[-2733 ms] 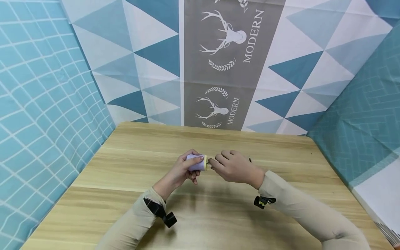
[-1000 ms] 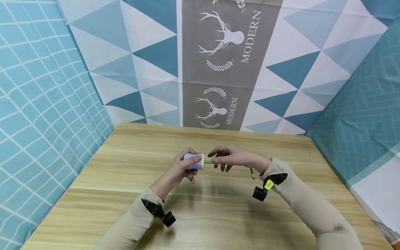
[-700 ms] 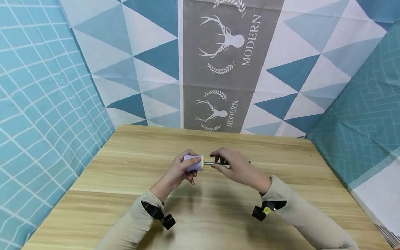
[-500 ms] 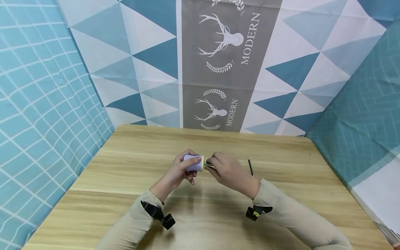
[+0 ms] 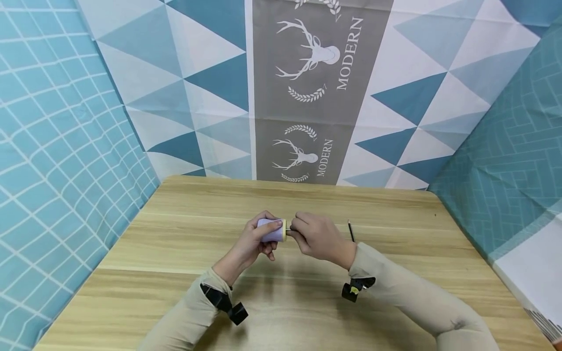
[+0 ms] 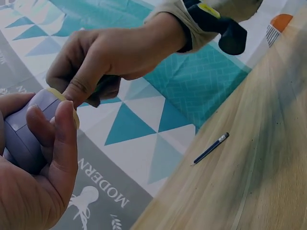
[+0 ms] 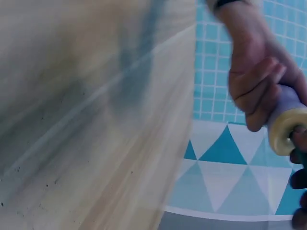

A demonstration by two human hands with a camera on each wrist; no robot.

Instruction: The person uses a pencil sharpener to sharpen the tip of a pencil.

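My left hand (image 5: 249,243) grips a small purple pencil sharpener (image 5: 272,236) with a pale yellow rim, its holed end facing right. Fingers and thumb of my right hand (image 5: 322,240) pinch a dark pencil (image 5: 288,229) whose end goes into that hole. Only a short bit of the shaft shows between rim and fingertips; the rest is hidden by the hand. Both hands are raised over the table. In the left wrist view the right hand (image 6: 108,57) sits right against the sharpener's rim. The right wrist view catches the yellow rim (image 7: 284,125) with fingertips at its hole.
A second dark pencil (image 5: 351,231) lies on the wooden table (image 5: 197,273), just beyond my right wrist. Patterned cloth walls (image 5: 298,97) stand behind the table and at both sides. A white item (image 5: 533,273) is at the right edge.
A second ago the right hand was further back with loosened fingers and more pencil shaft showing; it has moved left, close to the rim, and turned. The left hand stays about where it was.
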